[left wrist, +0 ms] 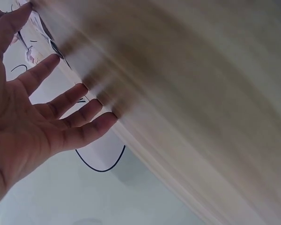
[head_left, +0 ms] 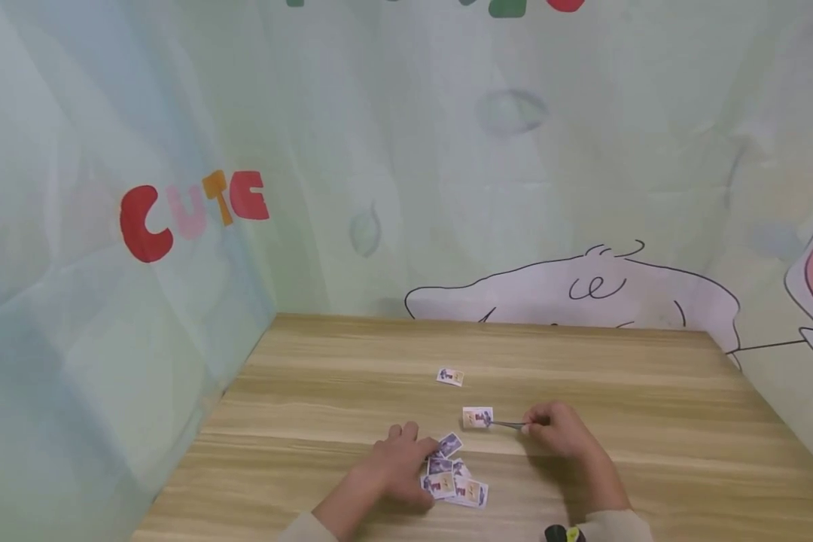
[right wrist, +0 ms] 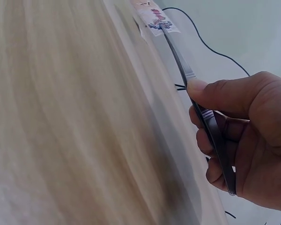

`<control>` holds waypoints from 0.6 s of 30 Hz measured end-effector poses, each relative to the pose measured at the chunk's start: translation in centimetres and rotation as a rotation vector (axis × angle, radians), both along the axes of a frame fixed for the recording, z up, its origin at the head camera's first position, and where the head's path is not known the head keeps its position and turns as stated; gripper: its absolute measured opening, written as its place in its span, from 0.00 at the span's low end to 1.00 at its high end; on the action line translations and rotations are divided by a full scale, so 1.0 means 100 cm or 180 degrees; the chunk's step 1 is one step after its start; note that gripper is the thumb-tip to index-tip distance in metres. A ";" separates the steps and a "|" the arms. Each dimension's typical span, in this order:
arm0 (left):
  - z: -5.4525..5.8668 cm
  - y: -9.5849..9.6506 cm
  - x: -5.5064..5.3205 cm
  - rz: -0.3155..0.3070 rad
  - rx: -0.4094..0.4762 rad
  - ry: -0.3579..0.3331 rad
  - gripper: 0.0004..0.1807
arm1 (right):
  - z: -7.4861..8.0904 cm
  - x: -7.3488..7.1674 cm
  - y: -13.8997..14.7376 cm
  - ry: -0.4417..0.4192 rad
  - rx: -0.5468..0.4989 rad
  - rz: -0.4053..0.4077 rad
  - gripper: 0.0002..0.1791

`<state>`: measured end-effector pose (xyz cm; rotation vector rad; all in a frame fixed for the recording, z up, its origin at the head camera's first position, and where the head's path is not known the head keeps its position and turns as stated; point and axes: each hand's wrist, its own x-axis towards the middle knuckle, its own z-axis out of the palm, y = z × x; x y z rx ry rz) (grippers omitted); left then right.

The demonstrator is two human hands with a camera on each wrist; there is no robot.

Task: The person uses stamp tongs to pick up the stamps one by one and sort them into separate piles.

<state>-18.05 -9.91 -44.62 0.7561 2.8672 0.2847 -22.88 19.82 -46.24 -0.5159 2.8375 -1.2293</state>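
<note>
My right hand (head_left: 561, 427) pinches dark metal tweezers (right wrist: 207, 117) between thumb and fingers. Their tips meet the edge of a small printed stamp (head_left: 476, 418), which also shows at the top of the right wrist view. On the left, my left hand (head_left: 401, 463) rests with spread, fairly straight fingers beside a loose heap of stamps (head_left: 440, 483). Its fingertips touch the table and the heap's left edge; in the left wrist view the fingers (left wrist: 86, 110) are extended. Another single stamp (head_left: 450, 376) lies farther back on the table.
The wood-grain table (head_left: 339, 361) runs back to a pale printed cloth wall (head_left: 393, 188), with another cloth side (head_left: 74, 316) at the left. A small black and yellow object (head_left: 564, 534) sits by the right sleeve at the near edge.
</note>
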 end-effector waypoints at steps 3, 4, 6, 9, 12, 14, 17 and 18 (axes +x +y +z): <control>0.000 0.000 0.000 0.0006 0.0018 -0.0026 0.43 | 0.000 0.000 -0.001 -0.0044 -0.0010 -0.0016 0.04; -0.001 0.000 0.000 0.0006 0.0027 -0.0028 0.43 | 0.001 -0.001 -0.002 -0.0061 -0.0014 -0.0025 0.04; -0.001 0.000 0.000 0.0006 0.0037 -0.0026 0.43 | 0.001 -0.002 -0.004 -0.0096 -0.0009 -0.0031 0.04; -0.002 0.001 -0.001 0.0007 0.0044 -0.0007 0.44 | 0.001 -0.005 -0.007 -0.0107 0.0037 -0.0043 0.04; -0.002 0.000 -0.001 -0.0002 0.0045 0.0013 0.44 | 0.001 -0.010 -0.010 -0.0068 0.0100 -0.0017 0.04; -0.003 0.000 -0.002 -0.0013 0.0038 0.0035 0.44 | 0.001 -0.014 -0.012 -0.0029 0.0124 0.0012 0.04; -0.003 0.000 -0.002 -0.0037 0.0024 0.0065 0.44 | 0.001 -0.020 -0.016 0.0005 0.0104 0.0019 0.04; -0.004 0.000 -0.002 -0.0040 0.0015 0.0071 0.44 | 0.001 -0.021 -0.016 0.0015 0.0093 0.0014 0.05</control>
